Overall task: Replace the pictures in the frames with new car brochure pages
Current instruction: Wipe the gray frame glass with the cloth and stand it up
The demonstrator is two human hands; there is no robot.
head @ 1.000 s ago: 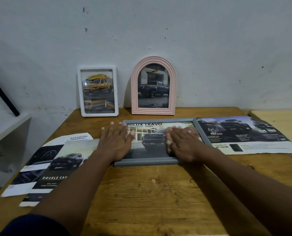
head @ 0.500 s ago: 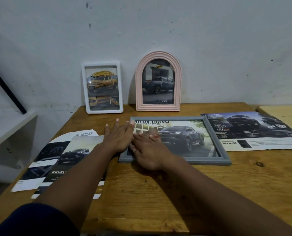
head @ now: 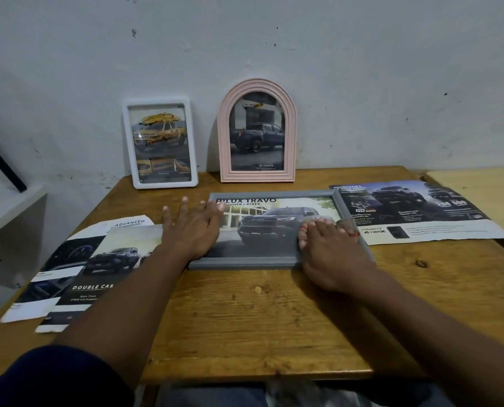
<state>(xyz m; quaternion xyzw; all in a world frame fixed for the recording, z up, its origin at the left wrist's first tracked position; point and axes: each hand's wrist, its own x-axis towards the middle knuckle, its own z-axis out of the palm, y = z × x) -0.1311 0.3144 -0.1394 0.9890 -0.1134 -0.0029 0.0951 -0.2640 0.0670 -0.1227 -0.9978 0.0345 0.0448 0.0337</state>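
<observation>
- Grey frame (head: 245, 263) lies flat in the middle of the table, long side toward the person. It holds a dark-truck page headed "HILUX TRAVO".
- Two loose pages (head: 77, 274) overlap at the table's left edge, the upper one reading "DOUBLE CAB". Their right end reaches the grey frame's left end.
- Left hand (head: 190, 227) lies flat with fingers spread, across the grey frame's left end and the pages' corner, hiding both.
- White frame (head: 159, 143) stands at the back edge, leaning on the wall, with a yellow truck in it.
- Pink frame (head: 256, 130), arched, stands near it to the right at the back edge, with a dark pickup in it.
- Right hand (head: 330, 245) presses flat on the grey frame's near right corner, fingers straight and close together, covering that corner.
- Wide page (head: 421, 212) lies flat toward the right edge, its left end against the grey frame's right side.
- Table (head: 245, 318) is brown wood with knots; a paler table (head: 480, 186) adjoins it on the right.
- Wall (head: 362, 69) is whitish and scuffed. A white shelf (head: 10, 207) stands to the table's left, with a dark bar (head: 1, 163) slanting above it.
</observation>
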